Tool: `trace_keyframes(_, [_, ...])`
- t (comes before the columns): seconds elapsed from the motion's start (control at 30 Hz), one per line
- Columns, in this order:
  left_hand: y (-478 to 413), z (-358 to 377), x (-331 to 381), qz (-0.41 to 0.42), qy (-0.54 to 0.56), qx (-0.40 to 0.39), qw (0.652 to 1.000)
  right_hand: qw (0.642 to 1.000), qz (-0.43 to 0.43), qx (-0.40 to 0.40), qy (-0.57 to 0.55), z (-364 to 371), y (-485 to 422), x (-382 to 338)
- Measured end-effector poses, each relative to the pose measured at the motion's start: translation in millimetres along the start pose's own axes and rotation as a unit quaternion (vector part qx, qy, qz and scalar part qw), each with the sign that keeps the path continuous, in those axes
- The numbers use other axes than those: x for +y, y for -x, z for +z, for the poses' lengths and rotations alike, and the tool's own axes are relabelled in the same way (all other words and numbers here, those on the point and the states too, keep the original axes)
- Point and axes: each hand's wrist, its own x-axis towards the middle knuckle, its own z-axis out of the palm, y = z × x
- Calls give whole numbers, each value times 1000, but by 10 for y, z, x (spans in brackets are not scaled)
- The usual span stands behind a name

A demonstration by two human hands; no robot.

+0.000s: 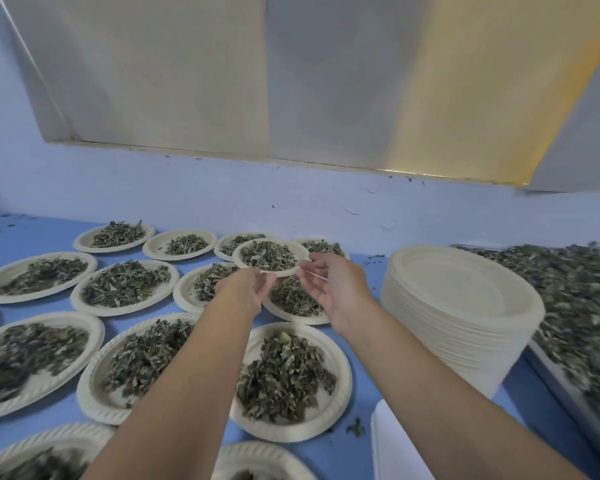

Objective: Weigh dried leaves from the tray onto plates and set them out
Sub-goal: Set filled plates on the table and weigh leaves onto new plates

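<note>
Overall, a blue table [21, 233] carries the leaf-filled tray [568, 400] at the right edge, a stack of empty plates [461, 306] beside it, and rows of filled plates [343, 375] across the left. At mid-frame, the held plate [239, 257] of dried leaves [267, 254] is gripped from below by the left hand [246, 289]. The right hand [329, 285] touches its rim with loosely extended fingers.

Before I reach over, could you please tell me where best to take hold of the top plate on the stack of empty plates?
Take the top plate by its near-left rim, thumb on top and fingers under the lip, probably coming from the left. The rim is a wide flat lip, exposed on that side of the stack, while the tray of leaves crowds the right.
</note>
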Motion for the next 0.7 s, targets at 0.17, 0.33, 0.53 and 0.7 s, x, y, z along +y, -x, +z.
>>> trace_keyframes(0.17, [453,-15,-188,1,-83,-66,994,997,-35,-39,55,-86,480,-44])
trace_keyframes(0.33, [1008,75,-444,24,-103,-117,988,991,-87,-57,89,-396,914,-40])
trace_keyframes(0.53, [1491,198,-691,50,-63,-172,982,893,-312,40,322,-957,1128,-256])
trace_keyframes(0.7, [1715,224,-795,77,-64,-181,978,613,-425,126,655,-1265,1086,-541])
